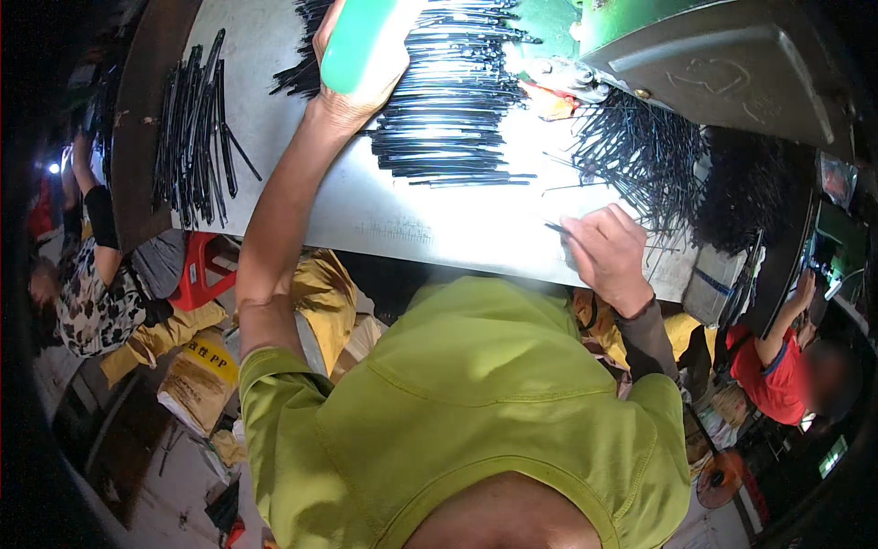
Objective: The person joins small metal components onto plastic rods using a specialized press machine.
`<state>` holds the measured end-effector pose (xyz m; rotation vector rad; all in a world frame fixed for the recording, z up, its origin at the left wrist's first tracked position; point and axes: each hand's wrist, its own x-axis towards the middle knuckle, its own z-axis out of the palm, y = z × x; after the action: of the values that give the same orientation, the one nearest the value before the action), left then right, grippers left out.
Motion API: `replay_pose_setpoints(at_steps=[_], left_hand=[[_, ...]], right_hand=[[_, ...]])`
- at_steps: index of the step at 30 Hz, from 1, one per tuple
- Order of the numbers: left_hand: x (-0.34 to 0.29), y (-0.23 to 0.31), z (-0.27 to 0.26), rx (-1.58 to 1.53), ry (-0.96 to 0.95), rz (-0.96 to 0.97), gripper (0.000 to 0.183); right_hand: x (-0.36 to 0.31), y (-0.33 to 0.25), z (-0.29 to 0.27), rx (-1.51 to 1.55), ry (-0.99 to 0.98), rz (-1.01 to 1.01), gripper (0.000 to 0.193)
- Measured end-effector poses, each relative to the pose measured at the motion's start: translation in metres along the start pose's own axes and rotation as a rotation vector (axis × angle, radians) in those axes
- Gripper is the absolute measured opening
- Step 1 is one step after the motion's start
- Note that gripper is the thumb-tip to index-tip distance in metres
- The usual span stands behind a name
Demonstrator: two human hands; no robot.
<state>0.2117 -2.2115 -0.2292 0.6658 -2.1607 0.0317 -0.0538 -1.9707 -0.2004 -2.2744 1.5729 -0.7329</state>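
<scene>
Black strips (448, 128) laid out on a pale bench (251, 82)

At far left, a loose bundle (187, 123) of similar strips lies pointing away from the person. Next, the left hand (386, 78) reaches in beside the middle strips; a rounded green shape (357, 41) covers much of it, so I cannot tell how open its grip is or what it has. The middle strips run crosswise, packed side by side. Right of them, near the bench's front edge, the right hand (611, 252) has its grip pinched on a thin dark piece (554, 227). Beyond lies a tangled black pile (640, 151), below a green machine (631, 18).
</scene>
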Motion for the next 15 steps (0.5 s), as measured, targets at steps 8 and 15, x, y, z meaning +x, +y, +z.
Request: replay_pose_setpoints(at_steps=[8, 15], left_hand=[[0.006, 0.061, 0.002, -0.12, -0.019, -0.013, 0.026], [0.003, 0.108, 0.021, -0.317, -0.126, -0.191, 0.039]], right_hand=[[0.026, -0.008, 0.015, 0.217, 0.117, 0.394, 0.01], [0.068, -0.007, 0.032, 0.778, 0.288, 0.528, 0.011]])
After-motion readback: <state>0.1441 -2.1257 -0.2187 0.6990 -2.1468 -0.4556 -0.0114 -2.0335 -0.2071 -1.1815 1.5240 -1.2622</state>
